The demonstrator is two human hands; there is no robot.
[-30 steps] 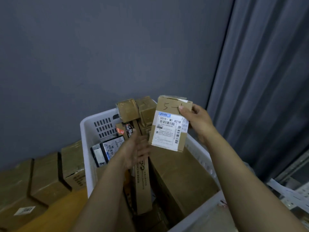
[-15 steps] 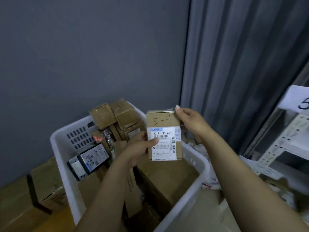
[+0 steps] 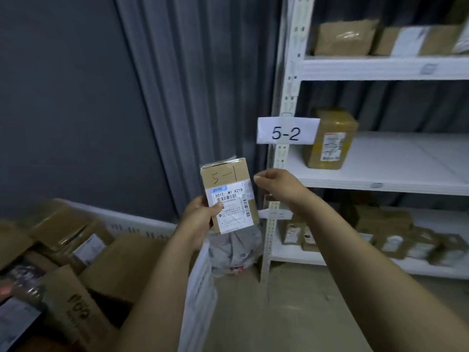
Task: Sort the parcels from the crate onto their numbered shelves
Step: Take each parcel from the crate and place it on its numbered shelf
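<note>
A small brown parcel (image 3: 228, 179) with "5-1" handwritten on it and a white shipping label stands upright in front of me. My left hand (image 3: 200, 219) grips its lower left edge, thumb across the label. My right hand (image 3: 276, 185) hovers just right of the parcel, fingers loosely curled, holding nothing. The white crate (image 3: 200, 280) full of cardboard parcels sits at lower left. A white shelf rack (image 3: 281, 158) stands to the right with a paper tag reading "5-2" (image 3: 288, 130).
A tall brown parcel (image 3: 330, 139) stands on the 5-2 shelf. More parcels lie on the shelf above (image 3: 345, 38) and the bottom shelf (image 3: 385, 235). A grey plastic bag (image 3: 236, 247) lies between crate and rack. Grey curtain (image 3: 203, 85) hangs behind.
My view has swung right from the crate to the shelf rack. My right hand let go of the parcel's top; my left hand now holds it alone.
</note>
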